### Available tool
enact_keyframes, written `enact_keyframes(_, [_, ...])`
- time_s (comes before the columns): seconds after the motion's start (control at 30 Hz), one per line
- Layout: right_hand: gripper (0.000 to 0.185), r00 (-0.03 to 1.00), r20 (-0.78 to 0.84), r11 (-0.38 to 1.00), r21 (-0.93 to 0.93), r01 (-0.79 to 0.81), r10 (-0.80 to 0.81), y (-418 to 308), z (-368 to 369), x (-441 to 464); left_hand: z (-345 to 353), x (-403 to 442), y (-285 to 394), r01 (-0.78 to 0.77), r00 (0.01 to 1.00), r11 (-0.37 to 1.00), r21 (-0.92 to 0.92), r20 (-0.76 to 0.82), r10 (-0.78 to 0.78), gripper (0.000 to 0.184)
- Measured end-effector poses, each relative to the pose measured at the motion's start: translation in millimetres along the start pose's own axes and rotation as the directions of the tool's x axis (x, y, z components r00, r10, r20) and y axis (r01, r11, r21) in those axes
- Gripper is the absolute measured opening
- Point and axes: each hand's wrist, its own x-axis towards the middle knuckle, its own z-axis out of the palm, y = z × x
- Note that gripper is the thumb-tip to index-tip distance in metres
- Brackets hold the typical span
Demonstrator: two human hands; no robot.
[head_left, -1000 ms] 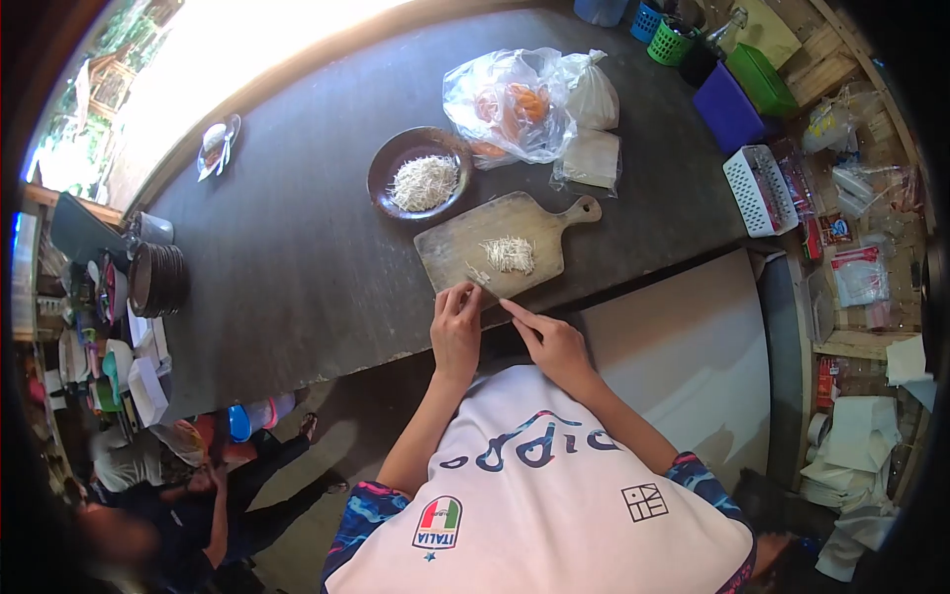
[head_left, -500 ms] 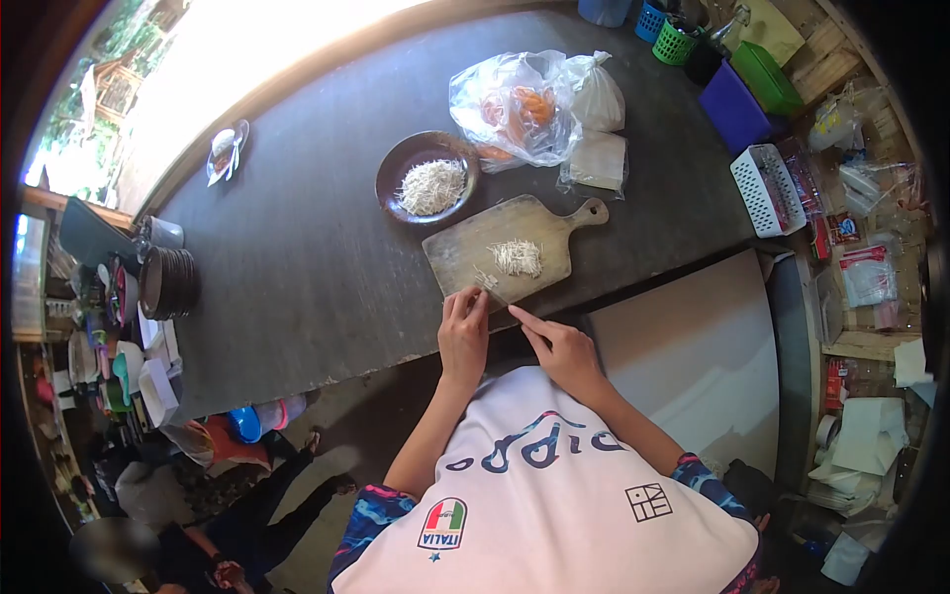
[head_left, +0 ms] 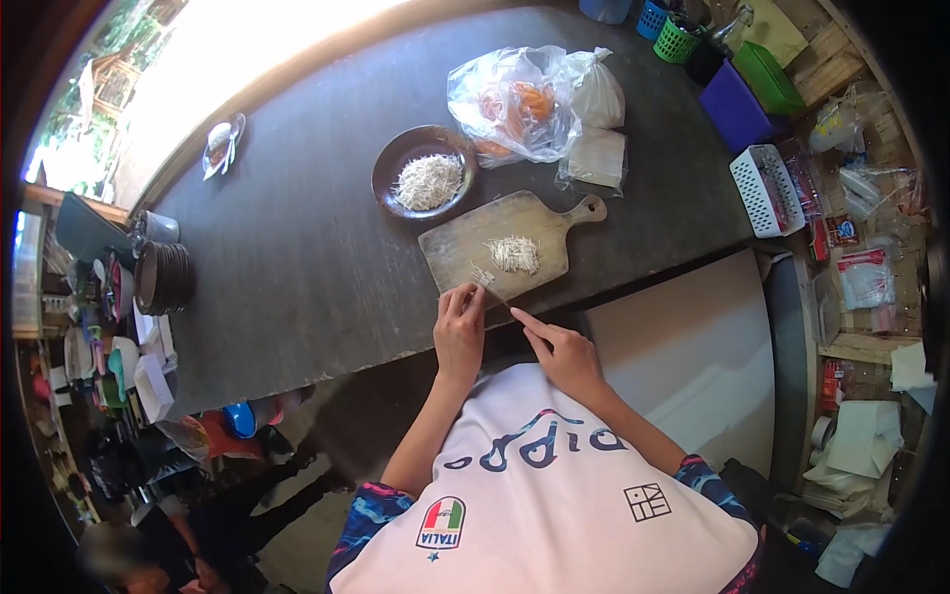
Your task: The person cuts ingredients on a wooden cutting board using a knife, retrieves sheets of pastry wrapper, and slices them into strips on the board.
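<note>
A wooden cutting board (head_left: pixel 458 243) lies near the table's front edge, with a heap of thin pale strips (head_left: pixel 515 254) on it. My left hand (head_left: pixel 459 327) is closed at the board's near edge, its bent fingertips pressed on a small pale food piece, mostly hidden. A few loose strips (head_left: pixel 481 273) lie just beyond those fingers. In my right hand (head_left: pixel 562 354) is a knife (head_left: pixel 499 296); the index finger stretches along it and the thin blade reaches to beside my left fingertips. Behind the board, a brown bowl (head_left: pixel 386 178) holds a larger mound of pale shreds (head_left: pixel 429 182).
Clear plastic bags (head_left: pixel 510 109) with orange contents and a wrapped white block (head_left: pixel 597 156) sit behind the board. A white basket (head_left: pixel 767 191) stands at the right, stacked brown plates (head_left: pixel 163 277) at the left. Another person (head_left: pixel 203 540) is at lower left.
Both hands keep nearly the same place, with the knife still beside my left fingers. The view has shifted slightly. The person at lower left has changed posture.
</note>
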Motion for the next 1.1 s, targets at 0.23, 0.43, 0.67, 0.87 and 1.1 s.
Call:
enact_keyframes(0.23, [0.044,0.998,0.048,0.999,-0.037,-0.032,0.034,-8.4,-3.7,7.1,-0.6,-0.5,0.4,0.001,1.0,1.0,0.011,0.0,-0.001,0.028])
enact_keyframes(0.43, [0.045,0.999,-0.02,0.999,0.03,0.036,-0.035,4.0,10.2,13.5,-1.7,0.1,-0.5,-0.005,1.0,1.0,0.017,0.012,0.005,0.029])
enact_keyframes(0.67, [0.045,0.995,0.076,0.997,-0.059,-0.059,0.063,-3.9,-6.7,-1.6,-1.9,-0.5,0.1,-0.002,1.0,0.999,0.039,0.006,0.001,0.028])
enact_keyframes(0.87, [0.044,0.999,0.0,0.999,0.018,0.032,-0.032,-4.6,6.2,15.9,-4.2,-1.1,0.3,0.008,1.0,1.0,0.021,0.019,-0.009,0.028])
enact_keyframes(1.1, [0.044,1.0,-0.006,1.0,0.015,0.014,-0.013,3.5,6.7,5.3,-2.0,-0.9,1.2,0.016,1.0,1.0,0.006,0.012,-0.016,0.027])
